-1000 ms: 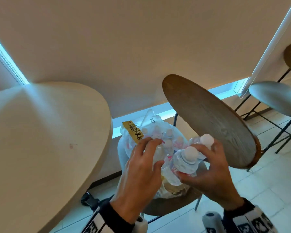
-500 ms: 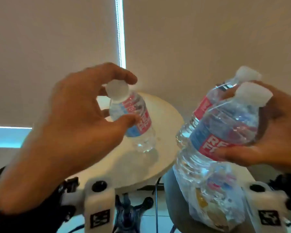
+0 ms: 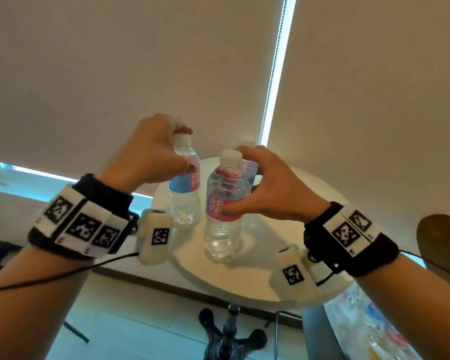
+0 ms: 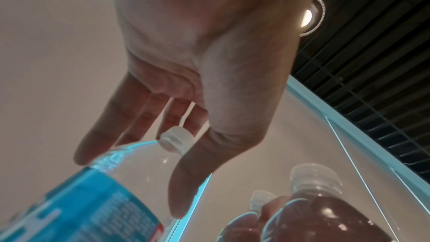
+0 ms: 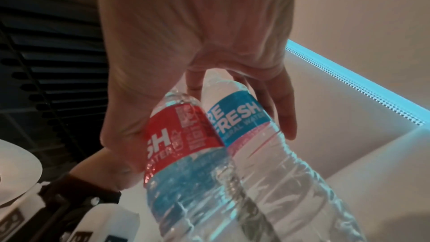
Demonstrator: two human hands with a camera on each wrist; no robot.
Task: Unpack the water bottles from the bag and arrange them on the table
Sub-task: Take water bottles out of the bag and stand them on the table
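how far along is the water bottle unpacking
Early. The left hand is standing one water bottle on the round table. The right hand grips two bottles, bases at the tabletop. The plastic bag still holds more.

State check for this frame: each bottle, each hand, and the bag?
Left bottle: upright on the round table, capped.
Front bottle: upright, capped, held.
Rear bottle: capped, mostly hidden, held.
Left hand: fingers around the left bottle's cap.
Right hand: grips two bottles.
Bag: blurred, contents unclear.
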